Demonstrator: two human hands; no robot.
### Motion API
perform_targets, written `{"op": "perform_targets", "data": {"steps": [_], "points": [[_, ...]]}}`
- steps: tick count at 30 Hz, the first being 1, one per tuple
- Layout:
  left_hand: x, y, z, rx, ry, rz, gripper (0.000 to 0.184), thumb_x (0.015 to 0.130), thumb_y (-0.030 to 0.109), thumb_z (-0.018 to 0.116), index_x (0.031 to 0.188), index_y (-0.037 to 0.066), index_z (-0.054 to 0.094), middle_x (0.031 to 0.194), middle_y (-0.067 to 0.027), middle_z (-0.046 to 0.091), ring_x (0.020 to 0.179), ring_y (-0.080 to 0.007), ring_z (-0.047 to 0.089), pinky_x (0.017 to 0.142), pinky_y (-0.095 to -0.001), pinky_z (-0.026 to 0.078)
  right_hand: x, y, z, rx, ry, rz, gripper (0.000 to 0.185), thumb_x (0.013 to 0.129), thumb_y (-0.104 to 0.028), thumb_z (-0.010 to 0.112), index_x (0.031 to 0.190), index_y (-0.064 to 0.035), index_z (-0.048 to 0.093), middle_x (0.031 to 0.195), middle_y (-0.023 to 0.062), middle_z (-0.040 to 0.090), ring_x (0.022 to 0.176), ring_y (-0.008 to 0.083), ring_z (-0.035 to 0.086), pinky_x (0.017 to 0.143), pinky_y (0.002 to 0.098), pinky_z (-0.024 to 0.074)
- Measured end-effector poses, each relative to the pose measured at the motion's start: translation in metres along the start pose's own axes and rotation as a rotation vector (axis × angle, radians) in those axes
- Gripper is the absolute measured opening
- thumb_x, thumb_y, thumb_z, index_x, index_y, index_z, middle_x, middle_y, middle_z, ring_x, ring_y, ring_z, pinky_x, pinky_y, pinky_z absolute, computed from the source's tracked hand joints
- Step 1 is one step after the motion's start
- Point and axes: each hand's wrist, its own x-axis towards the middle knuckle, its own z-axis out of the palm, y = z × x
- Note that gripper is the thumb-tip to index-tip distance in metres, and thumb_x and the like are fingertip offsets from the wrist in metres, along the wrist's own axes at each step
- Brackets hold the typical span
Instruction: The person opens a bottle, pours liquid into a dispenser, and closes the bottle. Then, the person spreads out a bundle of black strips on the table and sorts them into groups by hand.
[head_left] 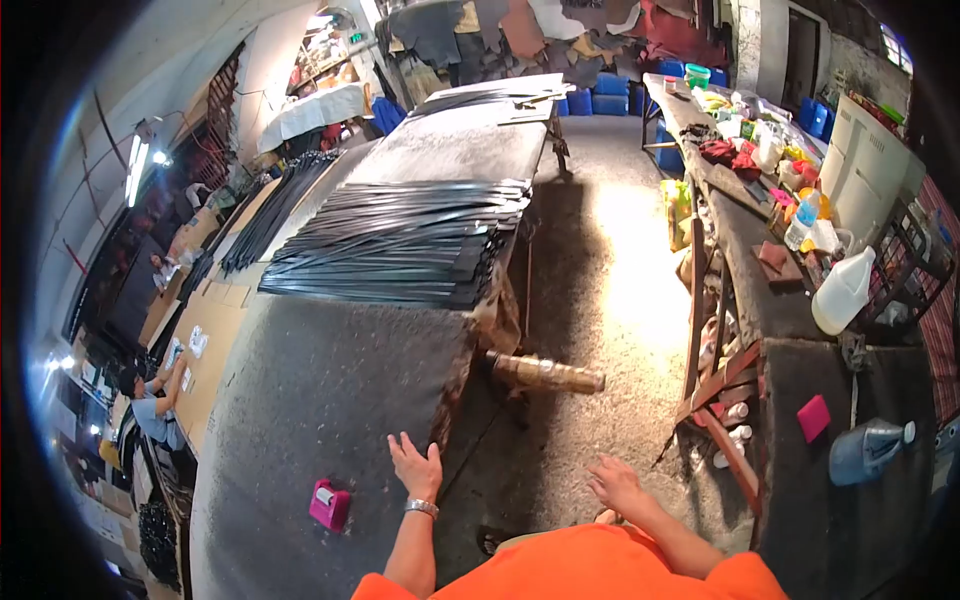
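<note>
My left hand (415, 469) is held above the right edge of the dark worktable (330, 390), fingers spread and nothing in them. Over the floor, in front of my orange shirt, my right hand (616, 486) hangs with its fingers loosely apart and no object in it. A small pink block-like thing with a whitish piece on top (330, 507) lies on the table, left of my left hand and apart from it. Farther up the same table, a wide pile of long black strips (400, 245), which look like leather, lies crosswise.
A rolled, tape-wrapped bundle (545, 374) juts from the table's right side. Across the aisle (640, 260), another bench (730, 220) carries a white jug (843, 290), a bluish bottle (868, 452) and a pink piece (814, 417). A person (155, 400) works at the far left.
</note>
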Motion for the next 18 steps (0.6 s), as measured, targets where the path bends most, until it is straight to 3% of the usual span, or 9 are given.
{"op": "perform_targets", "data": {"steps": [4,6,9,16,18], "points": [[0.003,0.013,0.026,0.194,-0.155,-0.036,0.078,0.095,0.037,0.066,0.152,-0.007,0.037,0.159,-0.0293,0.034,0.145,-0.0464,0.036,0.118,-0.0527,0.033,-0.008,0.061,-0.054,0.040,-0.007,0.213,0.034,0.089,-0.024,0.072,0.120,-0.0093,0.072,0.137,0.0244,0.061,0.122,0.0412,0.061,0.103,0.0465,0.0492],[0.008,0.016,0.021,0.233,-0.180,-0.076,0.076,0.097,0.037,0.063,0.153,-0.007,0.035,0.160,-0.0294,0.032,0.146,-0.0459,0.035,0.119,-0.0521,0.033,-0.010,0.074,-0.077,0.022,0.048,0.213,0.034,0.090,-0.022,0.070,0.118,-0.0040,0.072,0.132,0.0267,0.063,0.116,0.0431,0.063,0.099,0.0457,0.0518],[0.013,0.024,0.025,0.322,-0.241,-0.181,0.076,0.098,0.036,0.061,0.153,-0.009,0.033,0.162,-0.0308,0.029,0.148,-0.0458,0.033,0.118,-0.0525,0.034,-0.002,0.109,-0.075,0.149,-0.043,0.338,0.037,0.090,-0.024,0.070,0.120,-0.0020,0.071,0.134,0.0272,0.063,0.122,0.0415,0.062,0.101,0.0440,0.0518],[0.018,0.032,0.035,0.419,-0.267,-0.234,0.078,0.098,0.034,0.062,0.154,-0.011,0.032,0.161,-0.0320,0.029,0.149,-0.0461,0.032,0.118,-0.0529,0.036,0.058,0.126,-0.085,0.159,-0.157,0.296,0.040,0.092,-0.028,0.068,0.123,-0.0025,0.071,0.137,0.0257,0.062,0.124,0.0396,0.062,0.101,0.0427,0.0521],[0.020,0.045,0.024,0.347,-0.213,-0.258,0.073,0.092,0.026,0.070,0.147,-0.010,0.038,0.158,-0.0318,0.033,0.146,-0.0451,0.035,0.117,-0.0507,0.037,0.094,0.131,-0.086,0.123,-0.200,0.206,0.037,0.094,-0.030,0.066,0.119,-0.0027,0.072,0.130,0.0222,0.066,0.121,0.0395,0.063,0.099,0.0440,0.0520]]}}
